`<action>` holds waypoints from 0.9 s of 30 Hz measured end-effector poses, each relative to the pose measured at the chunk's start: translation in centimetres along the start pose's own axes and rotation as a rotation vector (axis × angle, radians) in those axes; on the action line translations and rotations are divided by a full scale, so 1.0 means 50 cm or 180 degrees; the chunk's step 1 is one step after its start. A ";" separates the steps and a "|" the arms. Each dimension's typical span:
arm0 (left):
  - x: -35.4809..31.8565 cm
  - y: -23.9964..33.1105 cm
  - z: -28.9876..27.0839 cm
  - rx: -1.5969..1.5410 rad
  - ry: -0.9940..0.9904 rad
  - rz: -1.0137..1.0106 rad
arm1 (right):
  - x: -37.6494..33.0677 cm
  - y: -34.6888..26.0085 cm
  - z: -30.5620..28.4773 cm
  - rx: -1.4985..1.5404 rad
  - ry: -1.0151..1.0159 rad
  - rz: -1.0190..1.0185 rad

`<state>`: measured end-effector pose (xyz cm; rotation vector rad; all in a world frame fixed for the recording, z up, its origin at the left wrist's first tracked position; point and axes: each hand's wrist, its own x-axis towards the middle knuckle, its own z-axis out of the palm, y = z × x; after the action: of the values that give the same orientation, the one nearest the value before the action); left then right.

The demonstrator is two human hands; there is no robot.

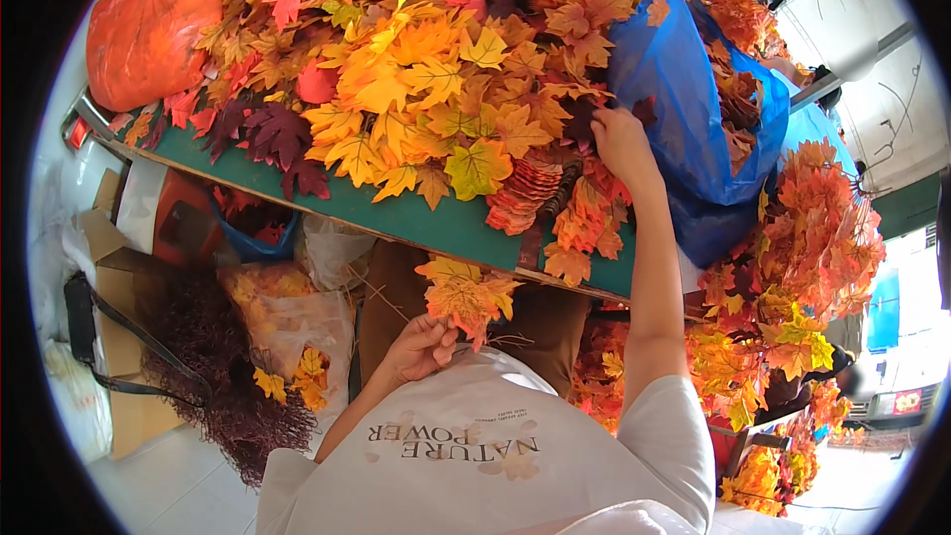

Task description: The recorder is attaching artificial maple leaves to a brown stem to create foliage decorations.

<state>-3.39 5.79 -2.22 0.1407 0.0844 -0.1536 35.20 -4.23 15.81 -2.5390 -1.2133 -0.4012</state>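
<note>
My left hand (421, 345), low over my lap, is closed around the base of a small bunch of yellow-orange artificial maple leaves (466, 289). Thin dark stems stick out beside it. My right hand (624, 147) reaches forward onto the table, its fingers curled together at the pile's right side, touching dark maroon leaves (582, 126). What its fingertips pinch, if anything, is hidden. Just below that hand lie orange-red leaves (586, 213) and a neat stack of red leaves (525, 193). Loose yellow leaves (396, 79) are heaped left of it.
The green table (396, 218) has a metal-edged left end with an orange bag (154, 35). A blue plastic bag (659, 89) of leaves stands right of my right arm. Leaf bunches (817, 228) crowd the right side. Dark stems (223, 367) and a cardboard box (117, 327) sit lower left.
</note>
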 end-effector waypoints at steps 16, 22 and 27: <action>0.024 -0.016 0.027 0.0259 0.0291 0.0147 | 0.084 0.082 0.064 0.0167 -0.0283 -0.0261; 0.028 -0.020 0.022 0.0199 0.0129 0.0130 | 0.027 0.076 0.006 0.1226 -0.0584 -0.1145; 0.034 -0.021 0.039 0.0354 0.0070 0.0376 | 0.023 0.075 -0.002 -0.0247 0.0049 -0.1116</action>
<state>-1.76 4.23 -0.59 0.2577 0.0892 -0.0388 38.83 -5.70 15.77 -2.3771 -1.6722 -0.5537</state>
